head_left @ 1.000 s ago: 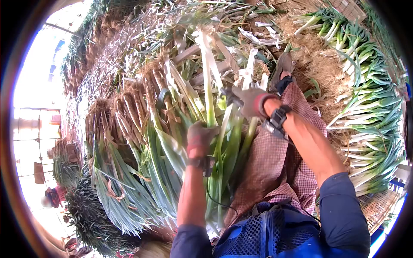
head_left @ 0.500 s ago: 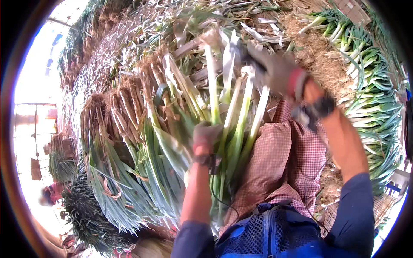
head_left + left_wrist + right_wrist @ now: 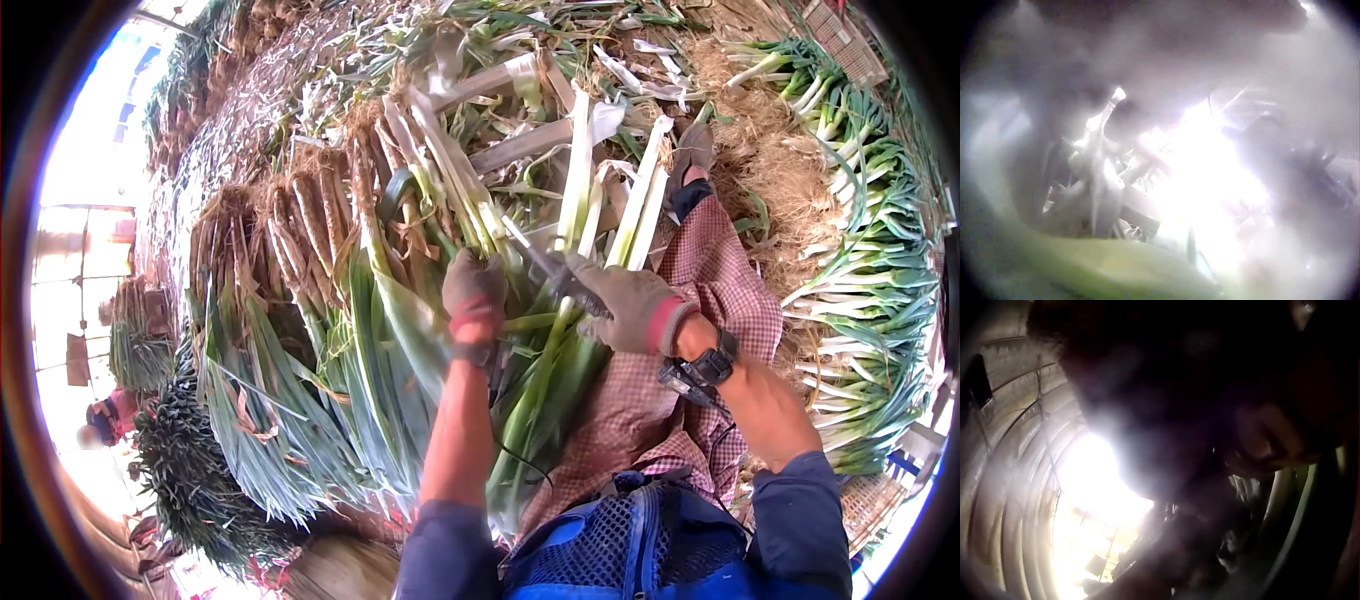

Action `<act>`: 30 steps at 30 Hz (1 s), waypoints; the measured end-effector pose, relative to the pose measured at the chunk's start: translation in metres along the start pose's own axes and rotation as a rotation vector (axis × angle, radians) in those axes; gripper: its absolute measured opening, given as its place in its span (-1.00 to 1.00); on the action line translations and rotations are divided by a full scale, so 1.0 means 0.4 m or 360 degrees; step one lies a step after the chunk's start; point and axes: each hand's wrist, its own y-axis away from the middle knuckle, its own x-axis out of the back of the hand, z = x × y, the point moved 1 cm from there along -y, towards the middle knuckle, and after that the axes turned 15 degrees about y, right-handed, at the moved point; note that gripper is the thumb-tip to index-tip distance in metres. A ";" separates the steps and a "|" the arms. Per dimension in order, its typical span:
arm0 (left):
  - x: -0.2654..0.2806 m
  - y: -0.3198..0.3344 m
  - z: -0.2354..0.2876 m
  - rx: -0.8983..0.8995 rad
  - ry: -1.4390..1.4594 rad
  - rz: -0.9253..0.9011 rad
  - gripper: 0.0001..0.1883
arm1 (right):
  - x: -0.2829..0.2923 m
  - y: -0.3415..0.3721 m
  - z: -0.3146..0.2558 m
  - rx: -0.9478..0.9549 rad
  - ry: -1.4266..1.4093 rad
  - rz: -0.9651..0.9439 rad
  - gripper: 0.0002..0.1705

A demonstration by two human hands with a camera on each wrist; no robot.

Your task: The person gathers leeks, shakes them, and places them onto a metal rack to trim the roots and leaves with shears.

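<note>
In the head view my gloved left hand [image 3: 474, 290] grips a leek [image 3: 462, 180] just below its pale stalk, fingers curled. To its right, my gloved right hand [image 3: 632, 306] holds a dark-handled knife [image 3: 578, 290], its blade pointing up and left toward the gripped leek. Several pale, rootless leeks [image 3: 577, 175] lie beside and partly under the right hand, leaves toward my body. Left of the left hand is a row of untrimmed leeks [image 3: 345, 290] with brown roots. Both wrist views are too blurred to show the fingers clearly.
Peeled leaves and husks [image 3: 330, 100] cover the ground ahead. A curved row of pale-stemmed leeks [image 3: 860, 270] lies at the right, beside loose roots [image 3: 775, 150]. A checked cloth [image 3: 610, 390] covers my legs; a shoe [image 3: 694, 150] shows beyond it. A person [image 3: 112, 415] is at far left.
My right hand has come down and left with the knife, from above the pale stalks to near my left hand. The pale leeks beside it have shifted, and the left hand has risen slightly.
</note>
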 end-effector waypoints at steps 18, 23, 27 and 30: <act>-0.087 -0.086 0.007 0.0164 -0.0008 -0.0449 -0.77 | 0.029 0.012 -0.001 -0.0113 -0.0005 -0.0119 0.11; -0.107 -0.015 0.014 0.0253 0.0027 -0.0376 -0.70 | 0.051 -0.027 0.014 -0.0187 0.0036 -0.0078 0.06; -0.105 -0.007 0.018 0.0218 0.0011 -0.0340 -0.66 | 0.114 -0.166 -0.002 -0.0152 0.0218 -0.0043 0.02; -0.115 0.001 0.011 0.0178 -0.0025 -0.0281 -0.63 | 0.156 -0.269 -0.008 -0.0145 0.0288 0.0075 -0.03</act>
